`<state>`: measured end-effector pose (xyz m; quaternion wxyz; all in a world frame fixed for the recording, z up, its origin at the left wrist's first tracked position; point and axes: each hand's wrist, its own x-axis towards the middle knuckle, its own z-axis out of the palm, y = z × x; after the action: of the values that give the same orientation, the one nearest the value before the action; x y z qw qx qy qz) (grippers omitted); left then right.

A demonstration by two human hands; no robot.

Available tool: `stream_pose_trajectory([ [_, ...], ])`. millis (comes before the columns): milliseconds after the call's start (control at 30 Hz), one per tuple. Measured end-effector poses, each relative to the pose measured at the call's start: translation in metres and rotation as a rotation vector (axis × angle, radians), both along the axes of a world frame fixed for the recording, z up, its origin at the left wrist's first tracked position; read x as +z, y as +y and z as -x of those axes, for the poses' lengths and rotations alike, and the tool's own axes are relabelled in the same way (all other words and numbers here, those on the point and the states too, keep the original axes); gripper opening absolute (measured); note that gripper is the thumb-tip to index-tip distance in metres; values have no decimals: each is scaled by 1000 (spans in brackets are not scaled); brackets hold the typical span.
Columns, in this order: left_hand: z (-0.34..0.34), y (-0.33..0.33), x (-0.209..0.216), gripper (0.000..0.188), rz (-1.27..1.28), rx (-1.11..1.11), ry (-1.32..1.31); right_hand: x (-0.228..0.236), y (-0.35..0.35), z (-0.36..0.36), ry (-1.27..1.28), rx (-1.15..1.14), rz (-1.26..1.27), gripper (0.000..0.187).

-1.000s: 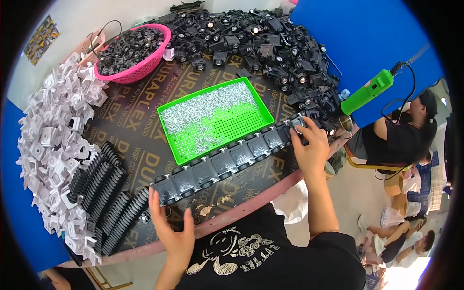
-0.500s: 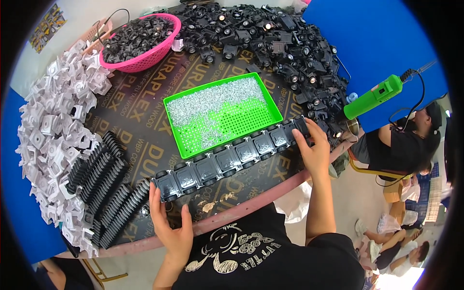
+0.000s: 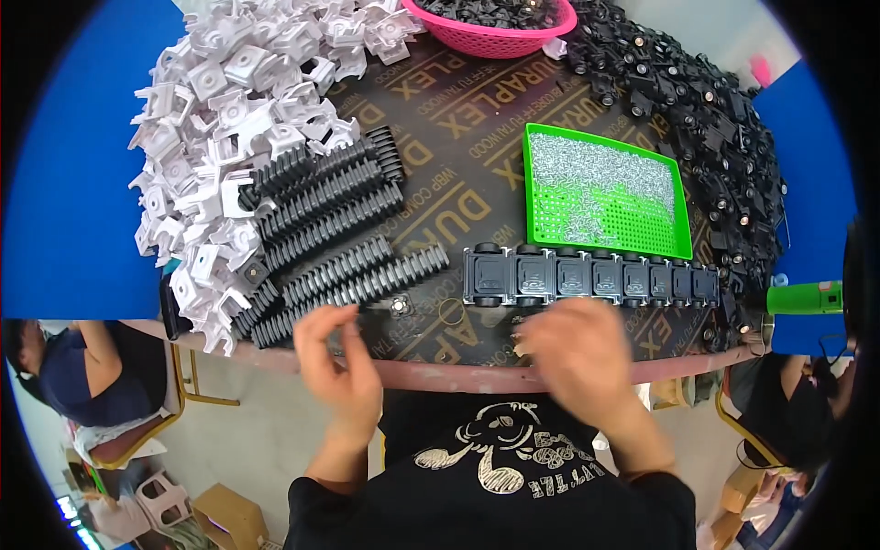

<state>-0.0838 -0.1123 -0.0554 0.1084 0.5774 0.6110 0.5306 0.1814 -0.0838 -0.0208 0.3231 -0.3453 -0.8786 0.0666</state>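
Observation:
My left hand (image 3: 341,367) is over the table's front edge, thumb and fingers apart, with nothing seen in it. Just beyond it lie rows of black ribbed plastic parts (image 3: 325,225), stacked close together, and a small silvery piece (image 3: 401,305). My right hand (image 3: 582,357) is smeared by motion, so its fingers cannot be made out. It is on the near side of a straight row of black toy-car chassis (image 3: 573,275) with wheels along both sides. Behind that row stands a green perforated tray (image 3: 529,188) holding many small silvery screws (image 3: 605,170).
White plastic parts (image 3: 229,69) are heaped at the left, black wheeled parts (image 3: 678,82) along the right. A pink basket (image 3: 495,40) of black parts sits at the back. At far right is a green electric screwdriver (image 3: 805,298). Another person (image 3: 82,367) sits at left.
The view has swung left. Both hands have let go of the ends of the chassis row and drawn back toward the table's front edge. The row stays beside the green tray.

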Motion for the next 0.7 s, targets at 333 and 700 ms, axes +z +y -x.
stream_pose_trajectory([
  [333,33,16,33,23,-80,29,122,-31,26,122,-386,283,-84,26],
  [700,32,217,98,33,43,-270,738,-6,37,93,-118,472,195,52],
])
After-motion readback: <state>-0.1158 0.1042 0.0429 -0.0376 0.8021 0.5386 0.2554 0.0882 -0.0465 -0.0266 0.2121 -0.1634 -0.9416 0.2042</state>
